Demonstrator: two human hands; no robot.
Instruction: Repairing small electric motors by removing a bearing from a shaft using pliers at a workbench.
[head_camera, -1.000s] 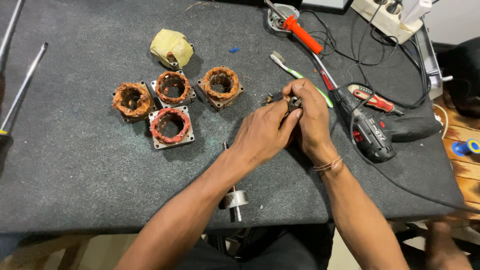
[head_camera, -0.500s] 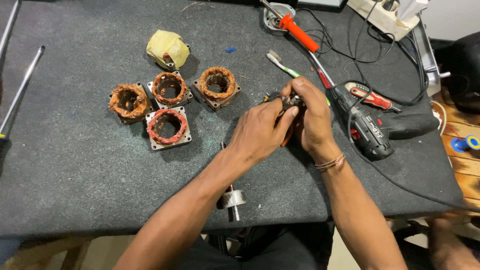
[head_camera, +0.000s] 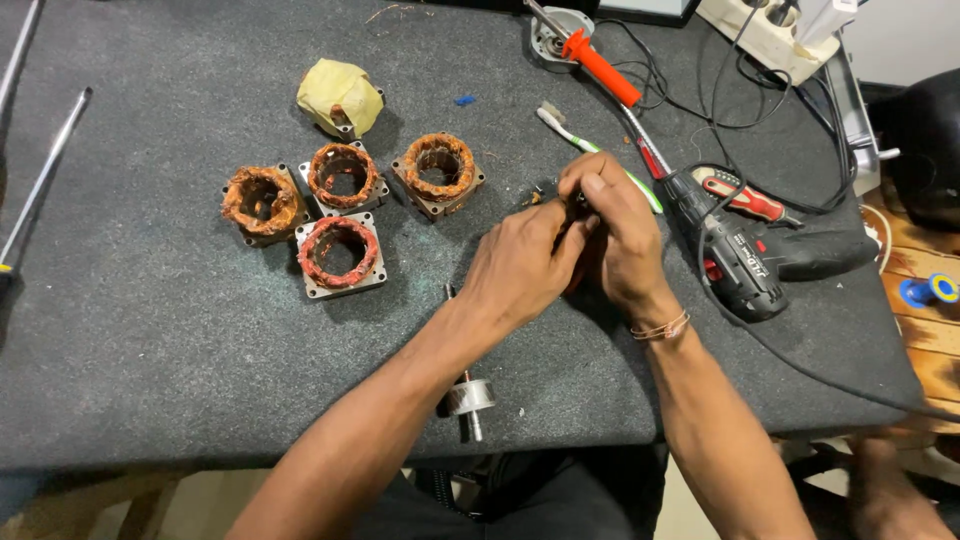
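Unmoved, left hand (head_camera: 525, 262) and right hand (head_camera: 620, 235) clasp something small, perhaps metal.

Head-worn view, steeply down, close over table (head_camera: 150, 350)

Shifting both hands a bit leftward, right hand (head_camera: 622, 232) curling over the left hand (head_camera: 520, 265), hiding the small part almost completely now.
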